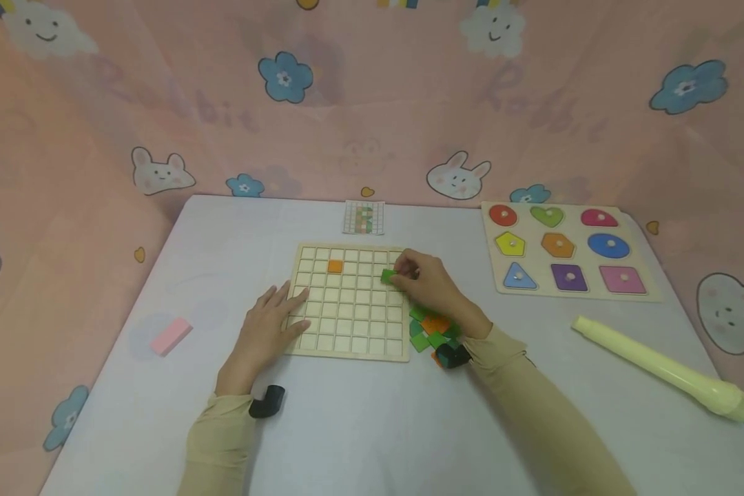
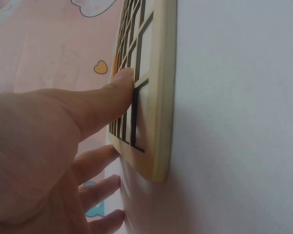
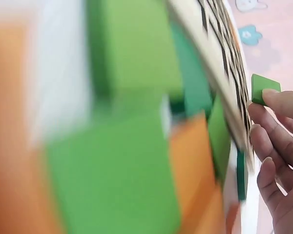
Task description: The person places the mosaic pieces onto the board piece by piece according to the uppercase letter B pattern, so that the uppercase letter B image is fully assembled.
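A wooden grid board (image 1: 353, 357) lies flat in the middle of the table. One orange square tile (image 1: 335, 266) sits in a cell of its upper left part. My left hand (image 1: 263, 337) rests on the board's left edge, fingers spread; in the left wrist view the thumb (image 2: 107, 100) presses on the grid. Between thumb and fingertips, my right hand (image 1: 430, 282) pinches a green square tile (image 3: 264, 87) over the board's right side. Just right of the board lies a pile of green and orange tiles (image 1: 420, 342), partly hidden by the right wrist.
A small printed pattern card (image 1: 364, 218) lies behind the board. At the back right is a knob puzzle (image 1: 570, 295) with coloured shapes. A pale yellow tube-like object (image 1: 657, 362) lies at the right, and a pink block (image 1: 171, 336) at the left.
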Tool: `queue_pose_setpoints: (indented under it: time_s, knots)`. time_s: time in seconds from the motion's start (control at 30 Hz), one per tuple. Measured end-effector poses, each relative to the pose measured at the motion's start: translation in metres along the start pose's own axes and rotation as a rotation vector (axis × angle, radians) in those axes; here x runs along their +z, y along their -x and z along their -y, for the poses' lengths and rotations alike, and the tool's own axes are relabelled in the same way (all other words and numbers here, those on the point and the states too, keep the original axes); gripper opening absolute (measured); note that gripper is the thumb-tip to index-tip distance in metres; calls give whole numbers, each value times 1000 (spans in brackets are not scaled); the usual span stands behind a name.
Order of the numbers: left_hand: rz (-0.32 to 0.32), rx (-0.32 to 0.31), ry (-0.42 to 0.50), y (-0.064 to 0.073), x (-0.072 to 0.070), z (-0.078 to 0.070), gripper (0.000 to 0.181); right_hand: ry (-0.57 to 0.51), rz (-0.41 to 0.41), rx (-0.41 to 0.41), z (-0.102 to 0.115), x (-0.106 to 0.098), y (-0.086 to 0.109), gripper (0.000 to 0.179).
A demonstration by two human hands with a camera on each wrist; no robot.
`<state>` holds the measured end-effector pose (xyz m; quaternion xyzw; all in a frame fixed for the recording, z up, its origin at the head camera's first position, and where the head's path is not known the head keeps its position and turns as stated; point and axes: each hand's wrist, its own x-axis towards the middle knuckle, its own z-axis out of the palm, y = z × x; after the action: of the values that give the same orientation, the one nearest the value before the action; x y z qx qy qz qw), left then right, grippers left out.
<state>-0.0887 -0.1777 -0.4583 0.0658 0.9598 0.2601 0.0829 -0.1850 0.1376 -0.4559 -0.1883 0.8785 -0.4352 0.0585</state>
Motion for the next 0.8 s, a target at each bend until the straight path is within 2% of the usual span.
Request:
queue_pose_setpoints:
  time_s: [0.2,0.4,0.63,0.8]
  knots:
    - [6,2,-4,-1,0,0,64,1,23,-49,11,21,-14,10]
    - [7,9,-1,-1,0,0,63,-21,7,-96,17,36,-26,11]
    - [16,2,4,1,-4,-2,61,-24,-25,-59,21,47,-39,10]
    - [19,4,2,1,-5,-3,61,-21,-17,-15,27,49,-43,10]
